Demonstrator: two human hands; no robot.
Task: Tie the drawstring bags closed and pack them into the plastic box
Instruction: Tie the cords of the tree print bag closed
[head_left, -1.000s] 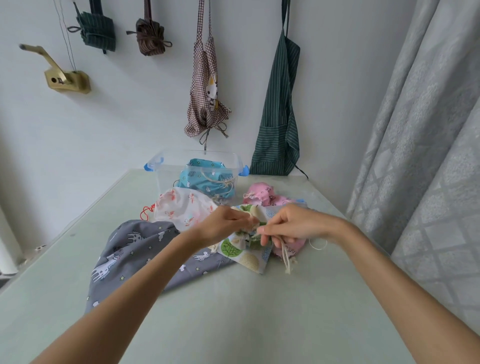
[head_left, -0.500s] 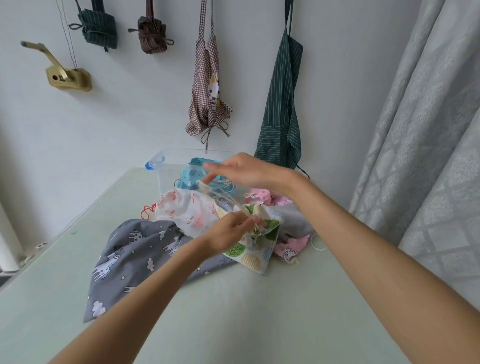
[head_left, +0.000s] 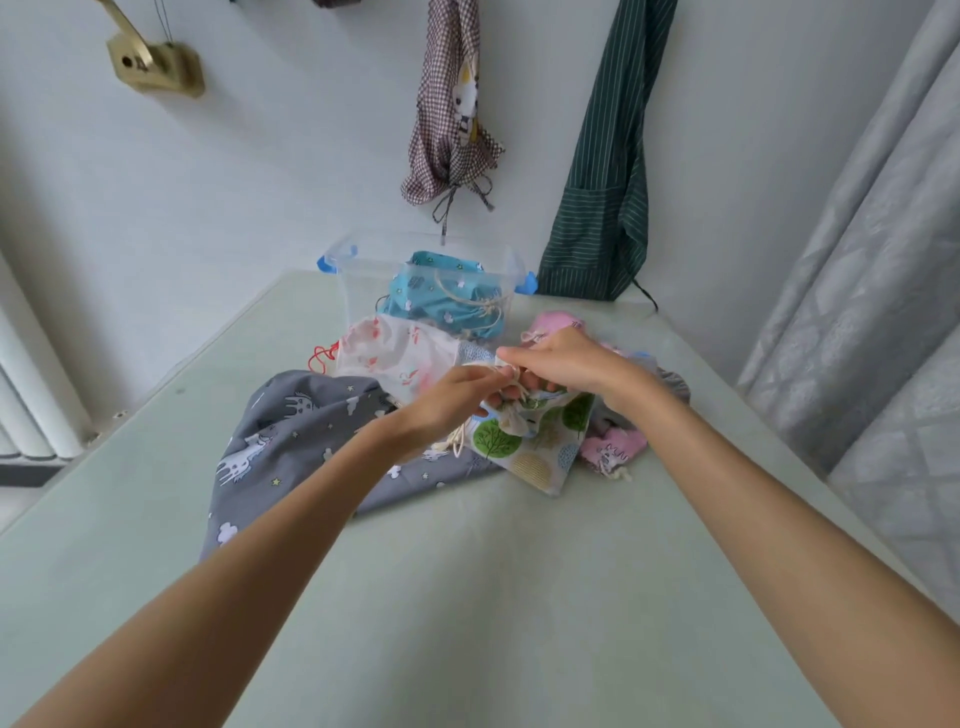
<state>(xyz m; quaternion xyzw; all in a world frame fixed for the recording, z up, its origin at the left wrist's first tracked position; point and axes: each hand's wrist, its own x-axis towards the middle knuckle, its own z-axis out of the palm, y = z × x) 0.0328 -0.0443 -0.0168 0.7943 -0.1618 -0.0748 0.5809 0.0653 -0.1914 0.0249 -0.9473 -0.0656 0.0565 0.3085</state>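
Observation:
A white bag with green tree prints (head_left: 530, 441) lies mid-table with its neck gathered. My left hand (head_left: 457, 397) and my right hand (head_left: 561, 358) meet just above that neck, both pinching its cream drawstring (head_left: 506, 375). A clear plastic box (head_left: 363, 283) with blue latches stands at the table's far edge, and a teal bag (head_left: 441, 301) with a tied cord sits inside it. A large grey bag with white animals (head_left: 291, 447) lies left of my hands. A white bag with pink prints (head_left: 395, 353) lies behind them. Pink bags (head_left: 613, 449) lie to the right.
The pale green table (head_left: 467, 597) meets a white wall behind the box. A checked apron (head_left: 452, 119) and a green striped apron (head_left: 608, 171) hang on that wall. A grey curtain (head_left: 872, 260) runs along the right edge. A brass fitting (head_left: 150, 65) is mounted upper left.
My right hand, raised toward the box half a second ago with the cord pulled out, has come back down to meet my left hand at the tree-print bag's neck.

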